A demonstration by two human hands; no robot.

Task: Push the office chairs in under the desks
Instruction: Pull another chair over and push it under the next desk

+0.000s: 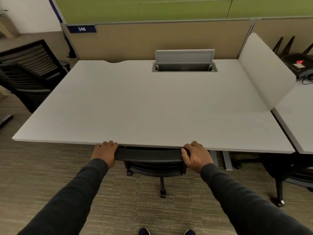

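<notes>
Both hands clasp the top edge of the office chair (149,155) backrest: the left grip (105,152) is wrapped over its left corner, the right grip (196,154) curled round its right corner. The chair sits tucked beneath the near edge of the pale worktop (152,102), backrest touching or just short of the edge.

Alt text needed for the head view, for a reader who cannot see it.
Both hands, left hand and right hand, grip the backrest top of a black mesh office chair tucked against the front edge of a bare grey desk; another chair stands left.
</notes>
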